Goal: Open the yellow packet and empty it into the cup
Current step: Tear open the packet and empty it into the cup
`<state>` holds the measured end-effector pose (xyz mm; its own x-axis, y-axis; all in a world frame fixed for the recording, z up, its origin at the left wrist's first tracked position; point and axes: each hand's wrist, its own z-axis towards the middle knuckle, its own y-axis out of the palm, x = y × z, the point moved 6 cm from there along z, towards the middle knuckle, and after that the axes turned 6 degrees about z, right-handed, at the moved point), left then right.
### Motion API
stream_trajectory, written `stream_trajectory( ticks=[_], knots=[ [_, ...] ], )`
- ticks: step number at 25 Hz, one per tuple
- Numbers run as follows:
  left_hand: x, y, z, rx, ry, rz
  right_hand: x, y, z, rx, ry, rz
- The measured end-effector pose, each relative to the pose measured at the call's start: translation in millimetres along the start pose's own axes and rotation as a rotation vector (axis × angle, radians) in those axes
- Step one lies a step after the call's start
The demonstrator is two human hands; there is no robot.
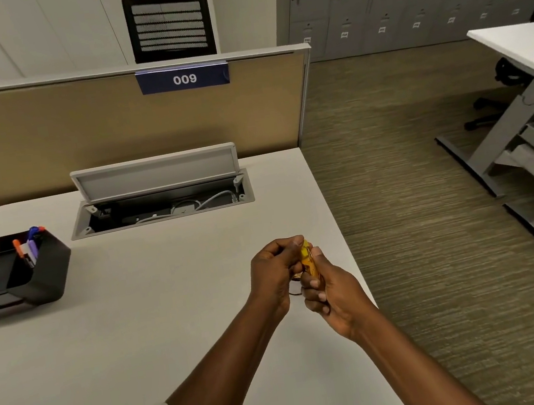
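A small yellow packet (308,258) is pinched between both hands above the right part of the white desk (142,307). My left hand (274,270) grips its top edge with thumb and fingers. My right hand (333,293) holds its lower part from the right. Most of the packet is hidden by the fingers. Under the hands a thin dark curved rim (295,292) shows, perhaps the cup; the hands cover the rest of it.
A black desk organiser (26,273) with pens stands at the left. An open cable hatch (161,200) with its raised lid lies at the back of the desk, before a tan partition (109,132). The desk's right edge drops to carpet just right of my hands.
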<state>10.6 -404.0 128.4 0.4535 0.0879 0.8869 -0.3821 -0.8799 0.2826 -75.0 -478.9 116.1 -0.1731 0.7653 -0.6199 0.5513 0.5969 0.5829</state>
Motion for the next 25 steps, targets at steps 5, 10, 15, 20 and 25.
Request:
stream_trajectory(
  ticks=[5,10,15,20,25],
  knots=[
    [0.7,2.6,6.9,-0.006,-0.027,-0.016,-1.5,5.3,5.9,-0.034,0.029,0.099],
    [5.3,-1.7,16.7,0.037,-0.012,0.047,2.4,2.8,9.1,0.023,-0.015,0.024],
    [6.4,-2.8,22.1,0.07,-0.027,0.036,-1.9,2.9,14.4,0.065,-0.015,0.012],
    [11.6,-14.4,28.9,0.164,-0.093,-0.046,-4.6,-5.1,20.2,0.11,-0.041,-0.076],
    [15.8,-29.0,33.5,0.174,-0.142,-0.069,-12.8,-22.2,29.4,0.215,-0.113,-0.191]
  ],
)
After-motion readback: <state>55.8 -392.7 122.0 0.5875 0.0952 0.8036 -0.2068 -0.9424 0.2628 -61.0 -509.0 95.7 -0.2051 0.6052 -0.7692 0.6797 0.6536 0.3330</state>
